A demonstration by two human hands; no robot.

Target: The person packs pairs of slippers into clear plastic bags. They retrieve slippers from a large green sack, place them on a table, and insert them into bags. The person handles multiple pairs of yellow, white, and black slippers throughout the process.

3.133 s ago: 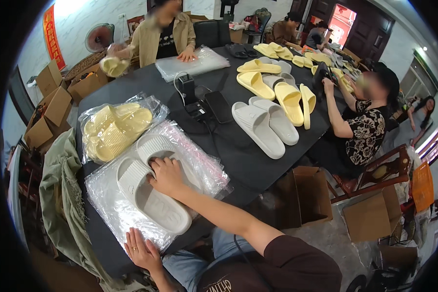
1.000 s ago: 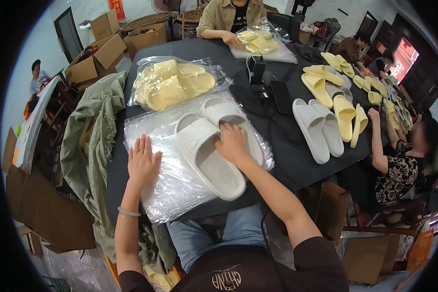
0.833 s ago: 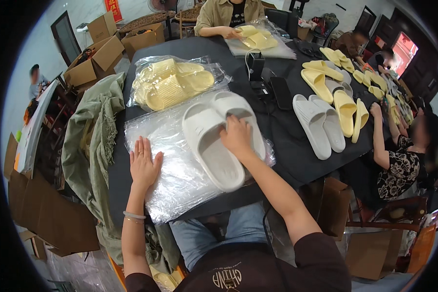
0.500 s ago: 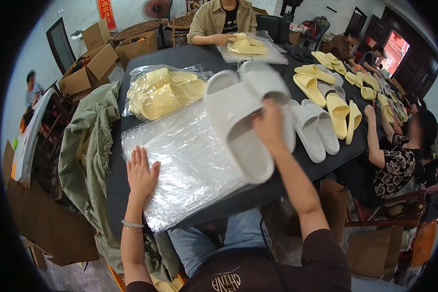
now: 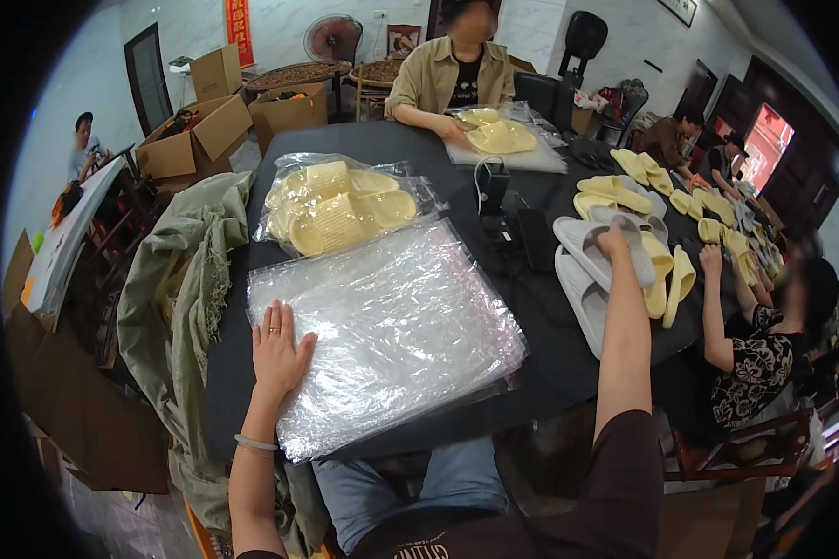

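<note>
My left hand (image 5: 281, 349) lies flat, fingers stretched out, on the left edge of a stack of clear plastic bags (image 5: 391, 326). On the table's right side, my right hand (image 5: 614, 244) grips a light grey slipper (image 5: 592, 250), its fingers partly hidden at the strap. Another grey slipper (image 5: 580, 303) shows beneath and beside it; I cannot tell whether the gripped one rests on the table. Yellow slippers (image 5: 657, 275) stand just right of my hand. Beyond the bag stack lies a clear bag holding yellow slippers (image 5: 340, 210).
A black device with a cable (image 5: 492, 186) stands mid-table. Across the table, a person (image 5: 452, 84) handles yellow slippers (image 5: 501, 137) on plastic bags. A co-worker (image 5: 764, 340) sits at the right by more slippers. Green cloth (image 5: 172, 279) hangs at the left, near open cardboard boxes (image 5: 196, 135).
My right hand has carried grey slippers from above the bag stack to the grey slippers on the right. The bag stack and black device are uncovered. My left hand stays on the bags.
</note>
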